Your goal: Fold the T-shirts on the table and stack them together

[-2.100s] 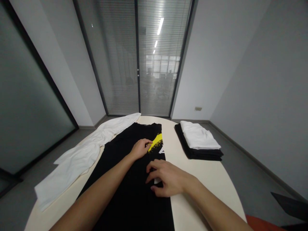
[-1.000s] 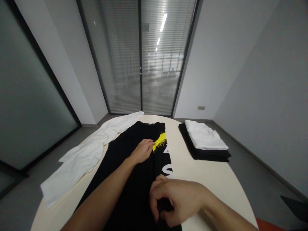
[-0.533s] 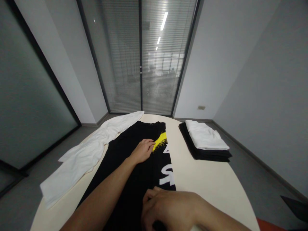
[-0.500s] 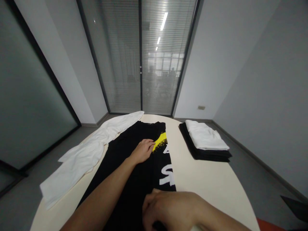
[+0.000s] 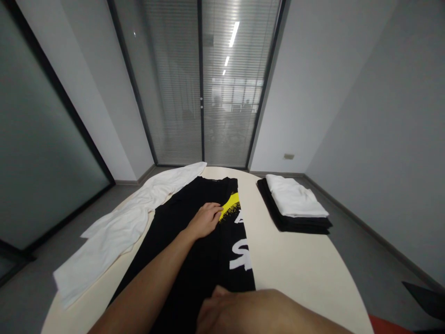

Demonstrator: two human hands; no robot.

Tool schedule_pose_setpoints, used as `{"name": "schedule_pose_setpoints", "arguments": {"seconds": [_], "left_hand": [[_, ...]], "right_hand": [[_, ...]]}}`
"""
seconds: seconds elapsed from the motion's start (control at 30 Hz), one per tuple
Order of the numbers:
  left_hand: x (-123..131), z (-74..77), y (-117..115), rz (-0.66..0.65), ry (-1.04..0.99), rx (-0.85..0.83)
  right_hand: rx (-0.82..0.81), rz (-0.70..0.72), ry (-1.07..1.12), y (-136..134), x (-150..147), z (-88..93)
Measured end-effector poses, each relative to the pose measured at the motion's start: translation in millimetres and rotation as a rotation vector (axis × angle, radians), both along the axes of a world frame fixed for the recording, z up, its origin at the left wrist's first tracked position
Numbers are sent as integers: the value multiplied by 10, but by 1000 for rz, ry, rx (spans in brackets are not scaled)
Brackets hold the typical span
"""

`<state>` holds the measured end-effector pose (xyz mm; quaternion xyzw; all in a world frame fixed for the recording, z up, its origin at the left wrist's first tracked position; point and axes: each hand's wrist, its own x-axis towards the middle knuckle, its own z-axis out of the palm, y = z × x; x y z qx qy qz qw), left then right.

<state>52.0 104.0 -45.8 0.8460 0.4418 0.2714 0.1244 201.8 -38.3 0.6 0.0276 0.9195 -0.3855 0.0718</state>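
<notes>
A black garment (image 5: 187, 241) with a yellow patch and white lettering along its right side lies on the cream round table (image 5: 288, 260). My left hand (image 5: 206, 220) rests on it beside the yellow patch, fingers spread low over the cloth. Nearer the bottom edge, my right hand (image 5: 222, 311) is at the lower part of the same garment. Its fingers are bent down and blurred, largely hidden behind the back of the hand, so what they hold is not visible.
Left of the black garment lies a loose white garment (image 5: 114, 232) along the table edge. At the right stands a stack of folded black garments (image 5: 302, 224) with a folded white garment (image 5: 295, 197) on top. A glass partition is behind.
My right hand has moved down toward the bottom edge of the view. My left hand stays at the same place on the black garment. The view has shifted slightly.
</notes>
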Motion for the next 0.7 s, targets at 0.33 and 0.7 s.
{"name": "schedule_pose_setpoints", "arguments": {"seconds": [0.33, 0.7], "left_hand": [[18, 32, -9, 50, -64, 40], [19, 69, -48, 40, -5, 18]], "right_hand": [[285, -449, 194, 297, 317, 83], [330, -1246, 258, 1076, 478, -108]]}}
